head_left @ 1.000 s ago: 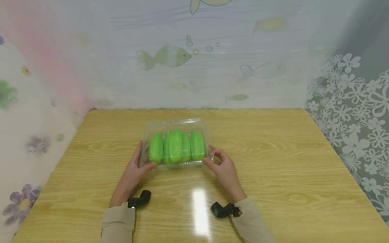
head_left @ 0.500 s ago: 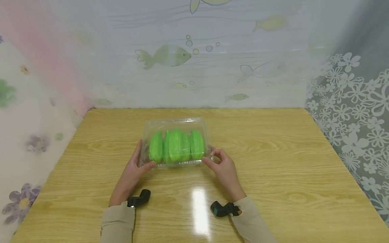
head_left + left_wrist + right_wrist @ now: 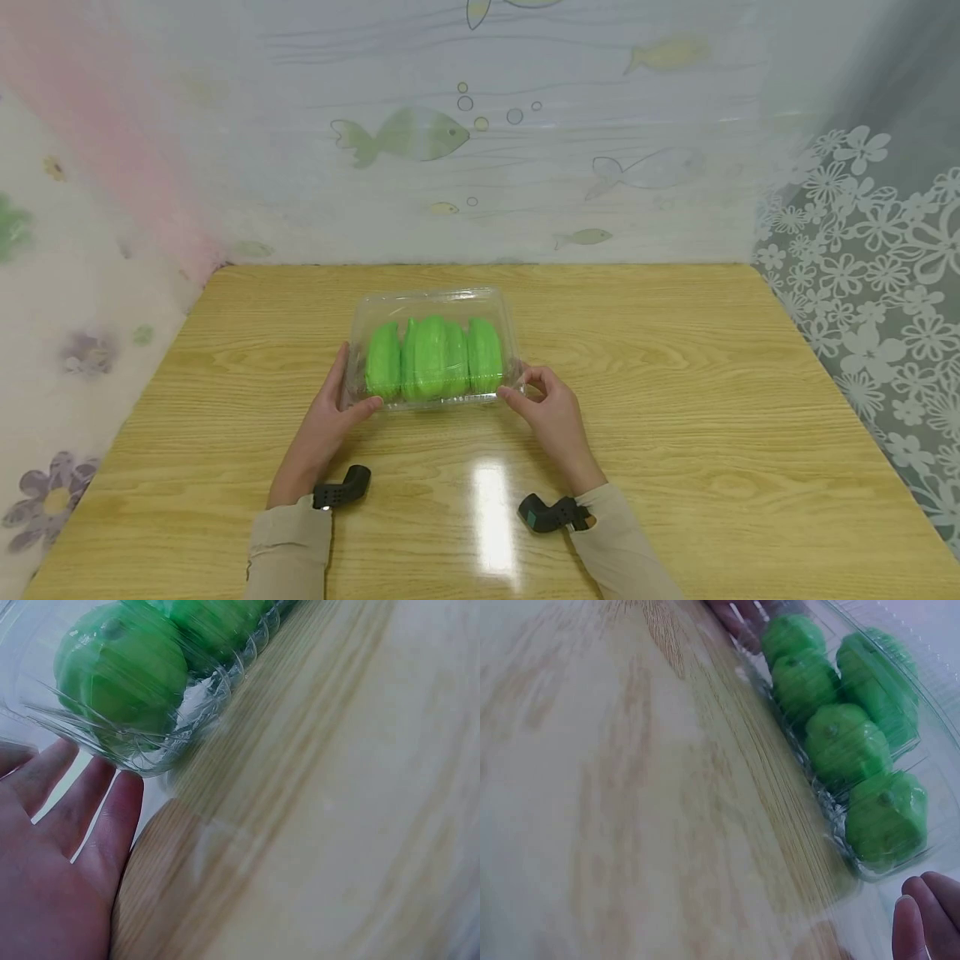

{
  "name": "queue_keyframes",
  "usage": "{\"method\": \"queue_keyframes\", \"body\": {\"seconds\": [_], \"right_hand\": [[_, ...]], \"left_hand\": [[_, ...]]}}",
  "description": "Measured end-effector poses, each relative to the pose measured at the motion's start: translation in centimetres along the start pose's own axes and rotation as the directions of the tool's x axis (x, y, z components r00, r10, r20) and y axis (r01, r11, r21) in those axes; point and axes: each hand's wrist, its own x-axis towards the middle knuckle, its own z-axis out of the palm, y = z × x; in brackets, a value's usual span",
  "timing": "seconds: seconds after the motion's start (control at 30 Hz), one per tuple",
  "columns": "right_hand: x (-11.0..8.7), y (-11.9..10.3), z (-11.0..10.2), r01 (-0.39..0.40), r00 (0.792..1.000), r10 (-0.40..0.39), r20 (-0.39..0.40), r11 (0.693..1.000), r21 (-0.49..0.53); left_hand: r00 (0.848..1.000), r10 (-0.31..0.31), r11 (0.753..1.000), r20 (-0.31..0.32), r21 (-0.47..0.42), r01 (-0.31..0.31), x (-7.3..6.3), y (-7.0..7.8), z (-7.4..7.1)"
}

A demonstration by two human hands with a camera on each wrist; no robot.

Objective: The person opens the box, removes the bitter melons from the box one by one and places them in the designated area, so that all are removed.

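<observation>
Fish (image 3: 431,135) and bubbles (image 3: 482,124) are decorating a pale backdrop (image 3: 525,196) beyond the person's fingers (image 3: 337,375) in the head view, and white flowers (image 3: 873,354) are covering a grey panel (image 3: 900,67) off to their right. Nearer, a wood-grain counter (image 3: 712,400) is spreading around both hands. Between them, a clear plastic box (image 3: 427,305) is holding several green ridged fruits (image 3: 430,358). The left hand (image 3: 326,421) is laying straight fingers along the box's left side, its thumb resting at the near corner. The right hand (image 3: 558,417) is pinching the near right corner between thumb and curled fingers. Small marks along the rim between the thumbs are showing too faintly to read.

The left wrist view is showing the left fingers spread wide, tips meeting the box's edge, with two fruits lying just past them.

The right wrist view is showing the right thumb and fingers close together by the box's near corner, partly out of frame. Fruits are lining up away from them, and part of the left hand is appearing at the far end.
</observation>
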Motion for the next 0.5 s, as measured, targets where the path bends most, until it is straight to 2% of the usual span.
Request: {"method": "queue_keyframes", "body": {"seconds": [0.07, 0.3, 0.5], "right_hand": [[0.0, 0.0, 0.0, 0.001, 1.000, -0.001, -0.003, 1.000, -0.004], [-1.5, -3.3, 0.0, -0.006, 1.000, 0.006, 0.002, 1.000, 0.007], [-1.2, -2.6, 0.0, -0.014, 1.000, 0.014, -0.001, 1.000, 0.004]], "left_hand": [[1.000, 0.005, 1.000, 0.004, -0.006, -0.005, 0.0, 0.0, 0.0], [1.000, 0.009, 1.000, 0.002, -0.002, -0.009, -0.1, 0.4, 0.1], [1.000, 0.003, 1.000, 0.003, 0.002, -0.003, -0.7, 1.9, 0.6]]}}
